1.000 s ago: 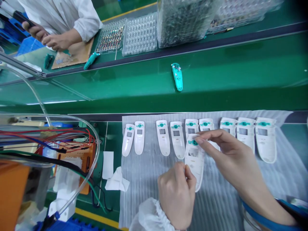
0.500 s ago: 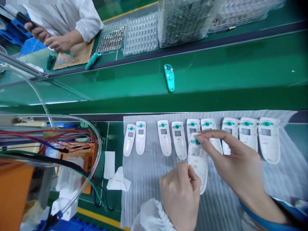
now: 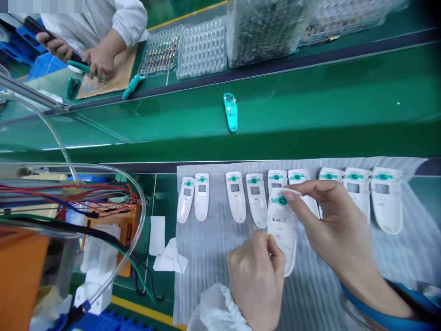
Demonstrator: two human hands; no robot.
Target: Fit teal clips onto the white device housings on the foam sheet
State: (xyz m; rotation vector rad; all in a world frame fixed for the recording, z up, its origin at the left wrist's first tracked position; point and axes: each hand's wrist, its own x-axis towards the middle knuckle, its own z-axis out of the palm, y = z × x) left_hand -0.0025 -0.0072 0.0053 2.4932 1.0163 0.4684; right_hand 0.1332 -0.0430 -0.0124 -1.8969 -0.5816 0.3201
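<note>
My left hand is closed on the lower end of a white plastic shell, held just above the white foam sheet. My right hand pinches the shell's upper end, with a fingertip on its teal button piece. Behind the shell lies a row of several white shells with teal buttons, face up on the foam.
A teal handset part lies on the green conveyor belt. Clear blister trays stand beyond it. A co-worker in white works at the far left. Wires and a clear tube over an orange fixture sit at my left.
The teal part on the belt has travelled left. My hands have tilted the shell slightly. The co-worker's hand has picked up a teal piece.
</note>
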